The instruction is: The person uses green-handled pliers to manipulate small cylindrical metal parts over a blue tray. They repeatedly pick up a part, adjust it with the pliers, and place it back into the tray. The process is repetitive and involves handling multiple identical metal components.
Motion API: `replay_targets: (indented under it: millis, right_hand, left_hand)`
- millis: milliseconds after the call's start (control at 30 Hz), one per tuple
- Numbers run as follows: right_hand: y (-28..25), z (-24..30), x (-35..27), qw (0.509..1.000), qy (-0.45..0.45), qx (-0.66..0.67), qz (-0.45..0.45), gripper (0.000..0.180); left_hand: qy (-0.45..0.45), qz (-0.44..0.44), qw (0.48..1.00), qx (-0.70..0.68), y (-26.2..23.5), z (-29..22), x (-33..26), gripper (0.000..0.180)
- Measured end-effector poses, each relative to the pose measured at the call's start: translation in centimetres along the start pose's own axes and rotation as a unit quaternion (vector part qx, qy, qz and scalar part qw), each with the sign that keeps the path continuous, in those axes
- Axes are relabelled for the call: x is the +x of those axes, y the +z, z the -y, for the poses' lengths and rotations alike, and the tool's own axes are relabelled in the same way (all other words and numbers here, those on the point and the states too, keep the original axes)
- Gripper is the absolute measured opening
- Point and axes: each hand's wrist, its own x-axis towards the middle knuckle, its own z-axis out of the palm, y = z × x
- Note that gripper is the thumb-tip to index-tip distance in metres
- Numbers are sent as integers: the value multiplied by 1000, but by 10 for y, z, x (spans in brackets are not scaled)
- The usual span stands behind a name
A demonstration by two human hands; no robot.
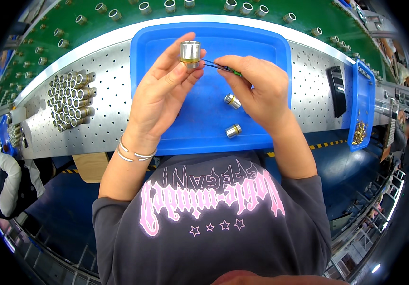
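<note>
The left hand (161, 90) has thumb and fingers clamped on a cylinder (190, 50), smooth silvery metal with a yellowish band around its lower part and a narrower end beneath. It is held up over the far part of the tray, open end upward. The right hand (261, 78) is pinched on slim, dark tweezers (233, 71) with a green part; their tips point at the cylinder's side, though whether they touch it I cannot tell. Below, the tray (135, 61) is smooth blue plastic, rounded at the corners. Two similar banded cylinders, one (232, 101) farther and one (233, 130) nearer, lie tilted in it. The counter (111, 76) is silvery metal, dotted with holes. On its left stands a tight cluster (71, 102) of hollow, ring-topped cylinders; on its right, a black stand (336, 90) and a blue bin (364, 95) holding small brass-coloured parts (359, 133). Beyond runs a green surface (209, 10) bearing spaced-out metal cylinders.
</note>
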Motion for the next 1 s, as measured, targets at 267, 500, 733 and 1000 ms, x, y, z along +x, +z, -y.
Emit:
replay_targets:
  millis: [267,500,733,1000]
  right_hand:
    - [3,-11,0,997,-56,-23,-42,13]
    - [1,-8,-2,997,-58,-27,-47,12]
    - [0,-5,-3,997,-61,-23,-37,12]
    - [-1,-3,-5,997,-63,-23,-27,13]
  left_hand:
    - [-16,22,999,-30,-2,1,1,49]
    - [-16,27,999,-13,-2,2,0,49]
    - [-4,15,1000,-7,-4,6,-2,47]
    - [31,-9,998,46,0,5,-7,46]
